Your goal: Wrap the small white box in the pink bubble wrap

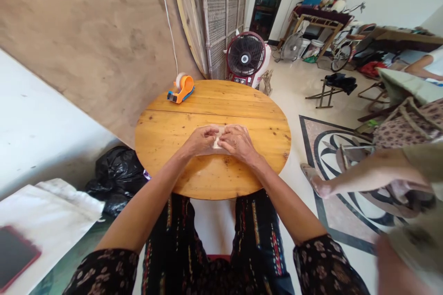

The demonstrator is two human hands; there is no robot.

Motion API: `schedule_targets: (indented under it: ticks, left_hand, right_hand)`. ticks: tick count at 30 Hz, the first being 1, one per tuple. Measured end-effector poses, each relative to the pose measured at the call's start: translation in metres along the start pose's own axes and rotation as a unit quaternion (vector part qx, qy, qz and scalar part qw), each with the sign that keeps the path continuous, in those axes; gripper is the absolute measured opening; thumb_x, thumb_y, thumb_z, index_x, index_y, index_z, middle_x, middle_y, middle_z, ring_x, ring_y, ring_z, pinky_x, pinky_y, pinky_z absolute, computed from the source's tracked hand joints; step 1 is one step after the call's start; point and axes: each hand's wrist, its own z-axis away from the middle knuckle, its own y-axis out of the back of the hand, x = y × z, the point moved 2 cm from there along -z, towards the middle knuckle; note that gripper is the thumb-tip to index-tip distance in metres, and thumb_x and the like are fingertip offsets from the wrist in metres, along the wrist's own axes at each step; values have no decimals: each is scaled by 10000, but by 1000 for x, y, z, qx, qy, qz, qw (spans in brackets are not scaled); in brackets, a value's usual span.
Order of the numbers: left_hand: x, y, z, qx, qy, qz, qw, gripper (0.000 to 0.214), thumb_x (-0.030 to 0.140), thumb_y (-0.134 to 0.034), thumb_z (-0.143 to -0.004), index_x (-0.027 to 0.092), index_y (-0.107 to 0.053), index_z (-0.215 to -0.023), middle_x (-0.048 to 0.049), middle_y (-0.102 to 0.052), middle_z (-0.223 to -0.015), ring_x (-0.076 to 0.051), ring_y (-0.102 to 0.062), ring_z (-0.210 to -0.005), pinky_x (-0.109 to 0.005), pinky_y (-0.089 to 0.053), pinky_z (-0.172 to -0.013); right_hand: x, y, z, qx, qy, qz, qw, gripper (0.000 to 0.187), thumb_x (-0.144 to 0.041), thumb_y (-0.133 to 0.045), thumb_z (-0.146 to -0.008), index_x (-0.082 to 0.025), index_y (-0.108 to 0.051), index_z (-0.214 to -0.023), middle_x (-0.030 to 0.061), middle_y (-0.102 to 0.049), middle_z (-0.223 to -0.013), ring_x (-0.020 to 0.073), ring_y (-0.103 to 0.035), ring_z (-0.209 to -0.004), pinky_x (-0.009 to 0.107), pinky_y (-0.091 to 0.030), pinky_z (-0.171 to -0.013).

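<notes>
On the round wooden table (pixel 214 179), a flat, see-through plastic wrapper (pixel 207 151) lies in front of me with a small white piece (pixel 217 143) at its middle. My left hand (pixel 201 140) is closed at the wrapper's left side, thumb and fingers bent together. From the right, my right hand (pixel 237 139) has its fingers curled over the wrapper and the white piece, its fingertips close to those of my left. Both hands cover much of the wrapper, so its full shape is hidden.
An orange tape dispenser (pixel 183 88) stands at the table's far left edge. Behind the table is a fan (pixel 245 55). Black plastic bags (pixel 116 170) lie at the left, and a phone (pixel 15 258) rests lower left. Another person's leg (pixel 367 175) extends in from the right.
</notes>
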Motion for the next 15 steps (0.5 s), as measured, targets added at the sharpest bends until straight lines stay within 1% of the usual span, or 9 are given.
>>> schedule_targets:
  ticks: [3, 6, 8, 11, 13, 15]
  left_hand:
    - [3, 7, 8, 10, 19, -39, 999, 439, 306, -567, -686, 130, -665, -1075, -44, -686, -884, -159, -607, -741, -240, -464, -646]
    - [2, 15, 19, 26, 45, -103, 993, 435, 287, -555, -688, 146, -666, -1085, -4, -640, -734, -130, -534, -600, -217, -389, -535]
    - [1, 19, 25, 35, 55, -124, 990, 381, 301, -548, -695, 151, -681, -1019, 9, -610, -680, -127, -503, -568, -219, -364, -519]
    - [0, 23, 30, 46, 65, -156, 985, 258, 332, -541, -711, 155, -681, -835, 4, -605, -671, -138, -512, -598, -229, -367, -550]
    - [-2, 24, 30, 58, 76, -206, 974, 211, 350, -539, -723, 165, -639, -705, 2, -579, -627, -145, -503, -593, -236, -350, -549]
    - [-3, 25, 29, 73, 73, -266, 958, 217, 356, -543, -732, 178, -587, -615, -5, -552, -595, -154, -496, -588, -247, -333, -549]
  right_hand:
    - [-3, 2, 1, -11, -6, 2, 1000, 151, -347, -654, -852, -244, -755, -895, 58, -688, -1043, 251, -510, -1129, 408, -331, -963]
    - [-4, 2, 1, -23, -12, -2, 1000, 149, -332, -641, -862, -244, -757, -891, 65, -688, -1032, 260, -500, -1148, 418, -323, -968]
    - [-5, 2, 0, -27, -15, -8, 999, 150, -324, -631, -869, -243, -756, -890, 65, -691, -1015, 258, -502, -1143, 417, -323, -963]
    - [-5, 2, 0, -25, -15, -8, 1000, 139, -312, -637, -864, -236, -753, -882, 64, -694, -1022, 256, -510, -1129, 412, -328, -954]
    - [-5, 1, 1, -24, -11, -2, 1000, 135, -310, -638, -864, -235, -750, -876, 62, -697, -1018, 250, -520, -1109, 409, -331, -953]
    - [-5, 1, 1, -23, -8, 6, 1000, 135, -316, -639, -864, -236, -748, -867, 60, -700, -1007, 244, -528, -1096, 404, -336, -953]
